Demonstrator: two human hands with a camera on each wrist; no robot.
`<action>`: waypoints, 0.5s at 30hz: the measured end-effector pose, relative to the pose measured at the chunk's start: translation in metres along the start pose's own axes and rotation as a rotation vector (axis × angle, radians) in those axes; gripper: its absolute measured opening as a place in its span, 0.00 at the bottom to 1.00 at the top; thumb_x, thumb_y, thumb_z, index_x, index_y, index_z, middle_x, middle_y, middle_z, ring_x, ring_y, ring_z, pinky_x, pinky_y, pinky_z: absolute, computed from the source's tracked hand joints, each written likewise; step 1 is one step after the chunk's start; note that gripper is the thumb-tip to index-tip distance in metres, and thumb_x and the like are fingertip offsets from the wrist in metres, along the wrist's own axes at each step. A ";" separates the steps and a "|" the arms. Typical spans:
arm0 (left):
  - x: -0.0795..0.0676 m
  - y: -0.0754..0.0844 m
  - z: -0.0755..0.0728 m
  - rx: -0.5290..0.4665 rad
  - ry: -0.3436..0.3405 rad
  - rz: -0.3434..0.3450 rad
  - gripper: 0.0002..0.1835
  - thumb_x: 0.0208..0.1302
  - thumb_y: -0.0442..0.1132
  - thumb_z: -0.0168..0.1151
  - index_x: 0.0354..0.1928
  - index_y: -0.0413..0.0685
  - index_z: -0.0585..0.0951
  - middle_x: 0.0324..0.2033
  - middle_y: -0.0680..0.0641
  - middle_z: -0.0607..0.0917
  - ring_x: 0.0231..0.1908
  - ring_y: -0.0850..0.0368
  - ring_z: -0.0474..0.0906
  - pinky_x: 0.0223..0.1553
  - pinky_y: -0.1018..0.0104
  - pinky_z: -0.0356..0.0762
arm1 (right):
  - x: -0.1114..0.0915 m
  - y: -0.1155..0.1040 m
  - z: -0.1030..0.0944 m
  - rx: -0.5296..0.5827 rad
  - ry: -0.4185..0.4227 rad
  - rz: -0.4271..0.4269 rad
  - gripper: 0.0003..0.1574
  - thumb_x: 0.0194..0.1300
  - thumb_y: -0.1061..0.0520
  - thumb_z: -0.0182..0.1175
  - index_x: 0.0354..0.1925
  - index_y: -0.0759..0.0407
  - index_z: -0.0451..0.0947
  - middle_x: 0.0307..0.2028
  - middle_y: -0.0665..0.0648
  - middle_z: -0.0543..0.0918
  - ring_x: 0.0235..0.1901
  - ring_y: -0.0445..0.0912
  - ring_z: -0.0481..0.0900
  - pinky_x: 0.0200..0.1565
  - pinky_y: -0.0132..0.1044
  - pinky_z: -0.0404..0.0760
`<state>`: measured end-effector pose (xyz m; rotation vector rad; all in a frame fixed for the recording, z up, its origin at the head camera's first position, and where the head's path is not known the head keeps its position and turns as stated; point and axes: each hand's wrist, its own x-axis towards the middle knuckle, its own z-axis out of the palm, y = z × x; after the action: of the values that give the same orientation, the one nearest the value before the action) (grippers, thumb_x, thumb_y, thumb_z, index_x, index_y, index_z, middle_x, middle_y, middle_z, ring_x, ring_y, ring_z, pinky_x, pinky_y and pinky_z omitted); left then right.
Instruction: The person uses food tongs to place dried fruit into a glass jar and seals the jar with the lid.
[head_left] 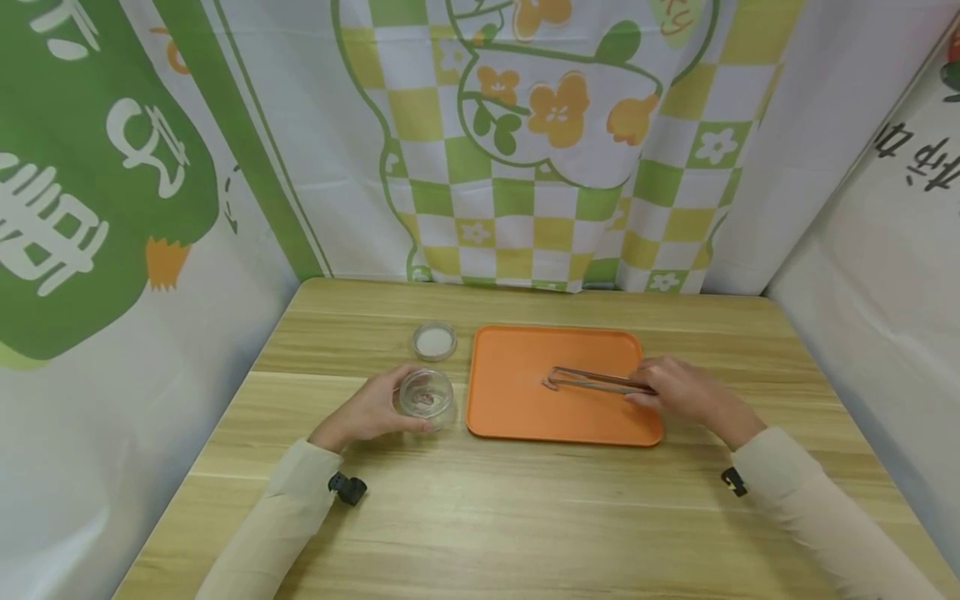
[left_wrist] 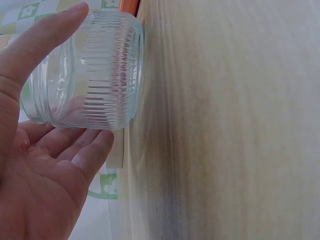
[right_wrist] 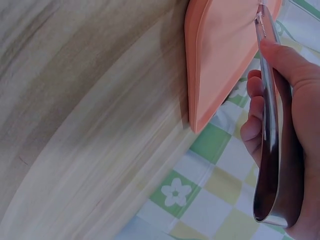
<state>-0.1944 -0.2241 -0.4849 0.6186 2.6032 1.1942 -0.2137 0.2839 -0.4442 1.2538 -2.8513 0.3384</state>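
My left hand (head_left: 382, 406) holds a clear glass jar (head_left: 426, 398) between thumb and fingers, left of the orange tray (head_left: 487, 417). Ribbed walls show on the jar (left_wrist: 107, 75) in the left wrist view, with something small and reddish low inside. In my right hand (head_left: 675, 387) are metal tongs (head_left: 600, 380), gripped near their bent end and reaching over the tray from its right side. At the tips of the tongs is a small pinkish piece (head_left: 550, 384); whether they pinch it is too small to tell.
Behind the jar, a round clear lid-like dish (head_left: 434, 341) with a whitish middle lies on the wooden table (head_left: 480, 517). Printed cloth (head_left: 525, 225) hangs along the table's back edge, and more hangs at both sides.
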 end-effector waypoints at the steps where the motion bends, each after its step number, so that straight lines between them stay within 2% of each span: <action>1: 0.000 0.000 0.000 0.000 0.002 0.002 0.49 0.52 0.50 0.86 0.74 0.49 0.71 0.64 0.42 0.83 0.65 0.42 0.79 0.67 0.40 0.75 | 0.000 0.000 0.001 -0.001 0.004 -0.002 0.10 0.70 0.57 0.71 0.30 0.53 0.83 0.27 0.46 0.79 0.26 0.34 0.68 0.28 0.30 0.72; 5: 0.000 -0.002 0.000 0.004 0.008 0.016 0.49 0.52 0.51 0.85 0.74 0.47 0.71 0.64 0.41 0.83 0.64 0.42 0.79 0.66 0.39 0.75 | 0.000 -0.002 0.003 -0.016 0.022 -0.017 0.11 0.69 0.59 0.71 0.29 0.54 0.81 0.26 0.47 0.78 0.25 0.34 0.68 0.28 0.31 0.72; 11: 0.000 -0.003 0.001 -0.007 0.006 0.010 0.50 0.51 0.51 0.86 0.74 0.49 0.71 0.64 0.43 0.83 0.64 0.44 0.79 0.67 0.41 0.75 | 0.001 -0.005 0.004 0.000 0.003 0.005 0.16 0.71 0.58 0.70 0.26 0.51 0.77 0.25 0.45 0.75 0.25 0.34 0.65 0.29 0.31 0.69; 15: 0.000 -0.003 0.000 -0.008 0.005 0.015 0.50 0.51 0.51 0.86 0.74 0.50 0.71 0.64 0.43 0.83 0.64 0.44 0.79 0.67 0.42 0.75 | 0.000 -0.005 0.002 0.018 0.025 0.004 0.13 0.69 0.59 0.71 0.28 0.52 0.80 0.26 0.46 0.77 0.25 0.34 0.67 0.28 0.32 0.71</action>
<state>-0.1954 -0.2255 -0.4871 0.6358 2.6013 1.2123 -0.2102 0.2805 -0.4455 1.2385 -2.8365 0.3771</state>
